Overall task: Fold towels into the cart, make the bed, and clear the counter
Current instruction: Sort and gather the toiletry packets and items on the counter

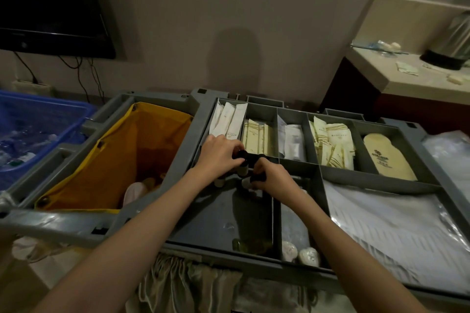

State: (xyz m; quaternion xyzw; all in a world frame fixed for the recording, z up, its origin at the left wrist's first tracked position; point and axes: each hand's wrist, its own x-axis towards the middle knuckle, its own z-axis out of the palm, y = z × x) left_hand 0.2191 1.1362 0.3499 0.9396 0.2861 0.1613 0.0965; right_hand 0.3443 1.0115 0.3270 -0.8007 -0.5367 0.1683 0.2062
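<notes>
Landmark: the grey plastic housekeeping cart (193, 109) with a divided top tray; every place below is given from it.
My left hand (218, 154): over the cart's near-left tray compartment, fingers curled round the black cap of a small dark-capped toiletry bottle (243, 164).
My right hand (270, 180): just right of the left one, in the same compartment, fingers clenched over another black cap; the bottle under it is mostly hidden.
Other bottles: a few more stand upright beside my hands at the back of that compartment, and one lies on its side near the cart's front edge.
Supplies: white and cream paper sachets (330, 143) stand in the back row of the tray; clear folded plastic bags (389, 229) fill the big right-hand compartment; round white wrapped soaps (298, 253) sit at the front edge.
Yellow fabric waste bag (132, 152): hangs in the cart's left bay, with something pale at the bottom.
Pale stone counter (396, 79): beyond the cart's far-right corner, with wrappers, scraps and a steel electric kettle (455, 40) on it.
Towels: none plainly visible; creased cloth hangs below the cart's front edge, though I cannot say what it is.
Bed: out of sight.
Progress: I judge I am sorting toiletries in the tray; the counter is not yet cleared, and towels and bed cannot be judged.
</notes>
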